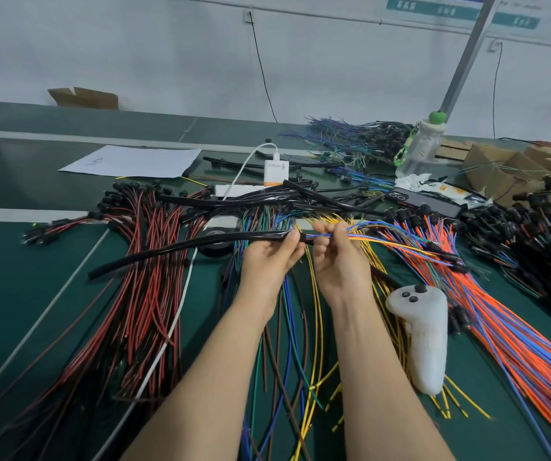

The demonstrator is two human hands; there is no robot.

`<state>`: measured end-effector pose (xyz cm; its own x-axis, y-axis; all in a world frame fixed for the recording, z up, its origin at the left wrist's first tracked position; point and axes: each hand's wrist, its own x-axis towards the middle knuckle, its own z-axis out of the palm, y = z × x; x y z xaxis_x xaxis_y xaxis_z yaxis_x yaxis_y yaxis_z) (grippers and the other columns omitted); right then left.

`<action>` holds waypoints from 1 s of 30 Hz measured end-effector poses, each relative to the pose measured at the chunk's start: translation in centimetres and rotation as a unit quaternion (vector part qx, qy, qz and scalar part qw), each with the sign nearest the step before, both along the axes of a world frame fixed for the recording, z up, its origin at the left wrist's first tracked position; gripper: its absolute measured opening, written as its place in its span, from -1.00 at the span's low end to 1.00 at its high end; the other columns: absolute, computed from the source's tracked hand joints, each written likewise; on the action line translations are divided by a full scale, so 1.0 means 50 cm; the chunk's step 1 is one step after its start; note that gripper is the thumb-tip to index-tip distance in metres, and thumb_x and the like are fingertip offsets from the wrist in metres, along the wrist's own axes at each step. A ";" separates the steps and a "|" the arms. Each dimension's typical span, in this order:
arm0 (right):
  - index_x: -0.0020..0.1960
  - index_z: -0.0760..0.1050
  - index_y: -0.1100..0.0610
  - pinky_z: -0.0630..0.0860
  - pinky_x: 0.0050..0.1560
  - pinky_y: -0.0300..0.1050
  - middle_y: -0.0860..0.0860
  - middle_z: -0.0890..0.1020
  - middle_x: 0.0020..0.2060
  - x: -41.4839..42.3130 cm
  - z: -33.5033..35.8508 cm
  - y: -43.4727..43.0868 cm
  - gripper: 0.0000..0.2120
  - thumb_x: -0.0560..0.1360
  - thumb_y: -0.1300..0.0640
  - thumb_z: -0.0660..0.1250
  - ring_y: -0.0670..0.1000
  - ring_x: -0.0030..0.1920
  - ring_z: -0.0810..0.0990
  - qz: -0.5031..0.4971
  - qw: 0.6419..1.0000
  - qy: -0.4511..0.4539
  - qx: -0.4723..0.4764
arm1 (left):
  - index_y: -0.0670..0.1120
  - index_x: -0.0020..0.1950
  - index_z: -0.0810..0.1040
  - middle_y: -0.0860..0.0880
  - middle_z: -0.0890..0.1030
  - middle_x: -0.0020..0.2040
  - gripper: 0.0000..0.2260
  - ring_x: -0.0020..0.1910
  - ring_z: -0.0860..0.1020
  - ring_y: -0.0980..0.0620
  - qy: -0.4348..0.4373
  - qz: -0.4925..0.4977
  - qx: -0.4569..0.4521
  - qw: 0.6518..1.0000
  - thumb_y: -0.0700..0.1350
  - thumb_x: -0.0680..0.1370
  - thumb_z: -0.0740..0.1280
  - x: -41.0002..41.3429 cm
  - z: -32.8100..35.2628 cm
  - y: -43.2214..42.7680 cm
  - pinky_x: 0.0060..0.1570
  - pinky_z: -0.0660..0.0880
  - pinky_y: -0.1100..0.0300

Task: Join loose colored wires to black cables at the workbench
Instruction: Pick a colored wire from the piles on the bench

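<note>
My left hand pinches the right end of a long black cable that runs left and down over the bench. My right hand holds a thin bunch of colored wires, blue, yellow and orange, which fans out to the right and ends in small black connectors. The two hands meet at the cable's end, where the wires enter it. Both are raised above the green bench.
Red and black wire bundles lie at left, orange and blue ones at right, and yellow, green and blue strands under my arms. A white controller, a phone, a charger, a bottle and cardboard boxes are also on the bench.
</note>
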<state>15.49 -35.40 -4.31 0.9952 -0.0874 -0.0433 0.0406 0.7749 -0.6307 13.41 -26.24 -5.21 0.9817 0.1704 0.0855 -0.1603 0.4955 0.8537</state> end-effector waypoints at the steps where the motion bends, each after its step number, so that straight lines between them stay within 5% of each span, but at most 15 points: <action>1: -0.16 0.47 0.25 0.42 -0.48 -0.40 0.07 0.67 -0.30 -0.001 -0.002 0.001 -0.72 0.64 0.15 0.13 -0.16 -0.51 0.46 0.013 1.000 0.001 -0.010 | -0.17 -0.13 0.57 0.04 0.64 -0.29 -0.88 -0.33 0.59 0.21 0.000 -0.002 -0.002 1.000 -0.29 0.56 0.28 -0.001 0.000 0.000 -0.20 0.53 0.40; 4: -0.09 0.54 0.21 0.39 -0.49 -0.41 0.05 0.67 -0.20 -0.005 0.001 0.005 -0.77 0.62 0.14 0.18 -0.18 -0.52 0.41 0.044 0.999 0.007 -0.026 | -0.19 -0.15 0.57 -0.01 0.62 -0.25 -0.88 -0.31 0.60 0.20 0.003 0.020 -0.022 1.000 -0.29 0.56 0.28 -0.001 0.006 0.007 -0.19 0.53 0.40; 9: -0.06 0.51 0.04 0.16 -0.61 -0.39 -0.05 0.52 -0.37 -0.005 0.012 -0.037 -0.94 0.48 0.09 0.30 -0.16 -0.60 0.22 0.074 0.982 -0.019 0.170 | -0.19 -0.29 0.50 0.03 0.59 -0.39 -0.80 -0.37 0.59 0.20 0.019 0.082 -0.105 0.991 -0.29 0.55 0.31 0.004 0.018 0.052 -0.25 0.53 0.41; 13: -0.11 0.47 0.09 0.14 -0.59 -0.40 -0.05 0.42 -0.42 -0.010 0.011 -0.031 -0.77 0.60 0.00 0.15 -0.16 -0.59 0.23 0.088 0.987 -0.013 0.130 | -0.17 -0.34 0.46 -0.01 0.56 -0.34 -0.76 -0.33 0.60 0.17 0.010 0.106 -0.122 0.987 -0.27 0.54 0.32 0.007 0.014 0.071 -0.23 0.54 0.40; 20: -0.17 0.48 0.28 0.37 -0.52 -0.37 0.07 0.61 -0.36 -0.012 0.012 0.023 -0.66 0.63 0.08 0.14 -0.14 -0.53 0.40 0.047 0.999 0.006 0.017 | -0.19 -0.19 0.56 0.01 0.63 -0.30 -0.85 -0.29 0.60 0.17 0.000 0.023 -0.020 1.000 -0.26 0.57 0.28 0.004 0.001 0.025 -0.17 0.54 0.39; 25: -0.03 0.56 0.18 0.27 -0.58 -0.39 0.00 0.55 -0.37 -0.014 0.015 0.009 -0.74 0.61 0.03 0.19 -0.16 -0.56 0.32 0.059 0.997 0.022 0.038 | -0.19 -0.18 0.57 0.02 0.62 -0.33 -0.87 -0.33 0.59 0.18 0.016 -0.004 -0.054 0.998 -0.26 0.56 0.29 0.002 0.007 0.033 -0.25 0.53 0.40; 30: -0.20 0.43 0.14 0.24 -0.61 -0.40 -0.01 0.48 -0.36 -0.008 0.012 -0.024 -0.71 0.63 0.02 0.17 -0.16 -0.59 0.31 -0.018 0.985 0.035 0.169 | -0.18 -0.05 0.54 -0.08 0.60 -0.20 -0.95 -0.33 0.61 0.13 0.020 0.010 -0.159 0.987 -0.27 0.56 0.28 0.002 0.014 0.047 -0.28 0.55 0.36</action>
